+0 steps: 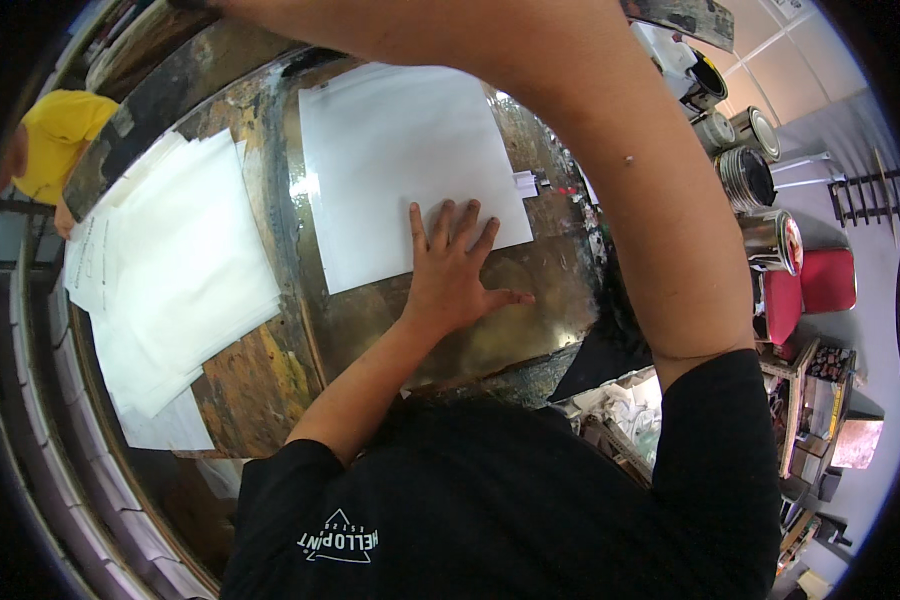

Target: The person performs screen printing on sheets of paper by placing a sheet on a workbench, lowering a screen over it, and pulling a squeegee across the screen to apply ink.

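My left hand lies flat, fingers spread, with its fingertips on the near edge of a white sheet of paper. Its palm and thumb rest on the worn, shiny board under the sheet. My right arm reaches up and across the top of the view toward the upper left; the hand itself is beyond the picture's edge. A small dark patch shows where that arm leaves the view. To the left, a loose stack of white sheets sits on the stained wooden table, some with faint print.
A person in a yellow shirt is at the far left, a hand by the stack's edge. Paint-smeared cans line the right side, near red chairs and a cluttered shelf. Long slatted rails run along the left.
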`<state>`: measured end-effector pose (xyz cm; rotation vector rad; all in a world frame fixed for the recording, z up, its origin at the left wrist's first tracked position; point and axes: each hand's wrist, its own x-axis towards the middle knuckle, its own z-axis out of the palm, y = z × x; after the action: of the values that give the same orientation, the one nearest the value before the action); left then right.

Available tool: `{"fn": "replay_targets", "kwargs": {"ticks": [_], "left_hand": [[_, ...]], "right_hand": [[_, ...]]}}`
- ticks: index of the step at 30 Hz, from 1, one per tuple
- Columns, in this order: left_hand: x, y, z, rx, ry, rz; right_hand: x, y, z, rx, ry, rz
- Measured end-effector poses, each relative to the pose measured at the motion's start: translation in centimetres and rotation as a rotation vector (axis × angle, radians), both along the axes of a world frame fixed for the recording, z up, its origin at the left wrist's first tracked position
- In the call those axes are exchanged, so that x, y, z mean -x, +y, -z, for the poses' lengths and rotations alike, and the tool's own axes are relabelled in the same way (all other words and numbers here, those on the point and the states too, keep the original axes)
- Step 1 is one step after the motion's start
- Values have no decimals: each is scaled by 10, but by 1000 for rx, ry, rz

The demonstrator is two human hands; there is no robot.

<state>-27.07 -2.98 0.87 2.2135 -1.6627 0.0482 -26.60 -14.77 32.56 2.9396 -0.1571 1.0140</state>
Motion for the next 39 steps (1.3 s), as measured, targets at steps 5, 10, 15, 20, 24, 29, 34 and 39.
{"fn": "replay_targets", "kwargs": {"ticks": [5,10,15,20,24,29,34,39], "left_hand": [[1,4,15,49,-12,17],[-4,9,-2,186,1,-31],[-64,72,-104,486,688,-588],[-80,166,-132,771,1055,-463],[-50,185,-64,550,727,-567],[-49,198,-9,79,181,-749],[-54,202,3,52,194,-731],[-54,203,3,58,212,-706]], "right_hand": [[-4,-6,4,-95,37,-26],[-20,-5,-6,-73,43,-15],[-11,-1,8,-38,254,58],[33,0,107,54,285,-63],[38,-12,186,-61,488,-57],[63,11,225,-166,697,-59],[67,26,256,-78,405,-52],[20,-3,267,-27,379,-43]]}}
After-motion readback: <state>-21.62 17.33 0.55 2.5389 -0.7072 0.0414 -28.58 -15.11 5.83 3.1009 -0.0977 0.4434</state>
